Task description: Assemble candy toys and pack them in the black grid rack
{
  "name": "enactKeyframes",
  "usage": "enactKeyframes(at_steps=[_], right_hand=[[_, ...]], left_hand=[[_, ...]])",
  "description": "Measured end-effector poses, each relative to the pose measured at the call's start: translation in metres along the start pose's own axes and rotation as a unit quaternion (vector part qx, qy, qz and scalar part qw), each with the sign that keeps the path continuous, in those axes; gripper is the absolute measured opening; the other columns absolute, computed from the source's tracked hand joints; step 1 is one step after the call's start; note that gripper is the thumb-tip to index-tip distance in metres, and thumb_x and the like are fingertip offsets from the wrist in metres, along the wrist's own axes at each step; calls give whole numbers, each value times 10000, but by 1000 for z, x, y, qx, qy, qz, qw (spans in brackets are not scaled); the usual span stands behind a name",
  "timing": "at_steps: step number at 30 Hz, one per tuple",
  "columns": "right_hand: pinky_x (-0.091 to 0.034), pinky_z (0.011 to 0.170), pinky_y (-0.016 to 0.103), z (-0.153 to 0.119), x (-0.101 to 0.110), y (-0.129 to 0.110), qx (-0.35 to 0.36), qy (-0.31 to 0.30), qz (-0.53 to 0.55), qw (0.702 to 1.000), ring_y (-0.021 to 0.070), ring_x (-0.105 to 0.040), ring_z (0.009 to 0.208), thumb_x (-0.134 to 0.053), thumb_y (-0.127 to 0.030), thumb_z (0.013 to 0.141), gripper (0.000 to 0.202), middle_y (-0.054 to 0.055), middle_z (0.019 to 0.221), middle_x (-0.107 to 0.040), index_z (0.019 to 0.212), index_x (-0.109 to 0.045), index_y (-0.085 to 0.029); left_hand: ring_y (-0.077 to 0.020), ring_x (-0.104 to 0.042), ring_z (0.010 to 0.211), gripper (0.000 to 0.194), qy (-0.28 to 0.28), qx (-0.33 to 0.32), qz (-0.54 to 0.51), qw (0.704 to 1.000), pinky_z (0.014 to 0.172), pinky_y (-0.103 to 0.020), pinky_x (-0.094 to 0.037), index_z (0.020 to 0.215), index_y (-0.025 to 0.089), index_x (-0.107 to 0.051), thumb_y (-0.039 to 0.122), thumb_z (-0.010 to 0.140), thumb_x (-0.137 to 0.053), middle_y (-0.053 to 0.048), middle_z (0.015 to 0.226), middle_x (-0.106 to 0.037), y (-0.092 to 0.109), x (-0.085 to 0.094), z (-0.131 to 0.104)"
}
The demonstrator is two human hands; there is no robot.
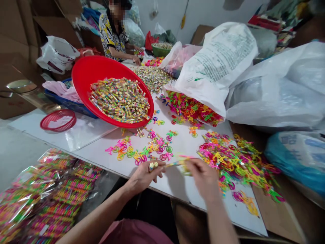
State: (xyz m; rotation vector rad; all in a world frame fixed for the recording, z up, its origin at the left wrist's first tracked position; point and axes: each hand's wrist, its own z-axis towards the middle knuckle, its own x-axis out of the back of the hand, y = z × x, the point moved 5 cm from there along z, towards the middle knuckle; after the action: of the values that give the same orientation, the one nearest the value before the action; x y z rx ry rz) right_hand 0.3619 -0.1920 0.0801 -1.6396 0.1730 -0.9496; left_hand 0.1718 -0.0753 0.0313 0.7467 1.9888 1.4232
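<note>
My left hand (146, 176) is closed round a few short striped sticks (153, 166), their pale ends standing up above the fingers. My right hand (203, 173) pinches a pink and yellow-green plastic piece (187, 162), smeared by motion. Between the two hands runs a striped stick (174, 164), close to the left fingertips; whether it is joined to the plastic piece I cannot tell. Just beyond my hands lie loose bicycle-shaped plastic pieces (142, 152). To the right of my right hand spreads a larger pile of finished-looking coloured pieces (225, 156), some with striped sticks among them.
A tilted red basin (82, 79) full of striped sticks stands ahead left. A white sack (218, 61) spills plastic pieces onto the white table (177, 184). A small red basket (58, 126) sits left. Packed bags (48, 193) lie lower left. Another person (114, 37) works opposite.
</note>
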Motion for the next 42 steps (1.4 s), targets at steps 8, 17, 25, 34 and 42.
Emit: enactKeyframes(at_steps=[8,17,25,34,42], right_hand=[[-416,766,405,52,3,-17,214,109,-363,900,282,-539,910,-532,-189,753,258,136,971,-623,983,-648,-187],[-410,783,320,63,-116,-16,295,-82,-193,932,197,-521,864,-396,-161,880,232,64,903,-615,937,-619,-195],[-372,851,354,86,-121,-20,335,-132,-345,867,234,-466,1025,-437,-74,828,359,68,1185,-557,1096,-607,-242],[-425,778,310,76,-92,-45,272,-88,-85,955,189,-537,826,-458,-229,860,167,67,865,-601,797,-605,-180],[-403,528,230,14,-101,-17,-52,-139,287,946,105,-477,525,-642,-380,738,235,-35,553,-538,660,-548,-178]], left_hand=[[-81,-490,618,392,3,52,-189,981,464,-171,-316,1007,126,-581,392,729,-659,-44,790,-584,-9,-7,-1],[-44,-324,442,333,202,-27,-73,976,400,-169,-202,879,142,-557,429,731,-638,61,551,-428,7,52,24],[-33,-369,481,283,68,-12,-125,990,420,-159,-230,801,131,-539,412,795,-574,-4,675,-544,10,14,32],[-42,-397,524,275,114,-27,-212,970,434,-164,-235,827,129,-575,338,695,-694,-20,740,-577,-2,39,19],[-33,-372,495,232,7,-58,-161,985,442,-169,-248,863,125,-607,292,724,-687,20,633,-512,-3,18,21]])
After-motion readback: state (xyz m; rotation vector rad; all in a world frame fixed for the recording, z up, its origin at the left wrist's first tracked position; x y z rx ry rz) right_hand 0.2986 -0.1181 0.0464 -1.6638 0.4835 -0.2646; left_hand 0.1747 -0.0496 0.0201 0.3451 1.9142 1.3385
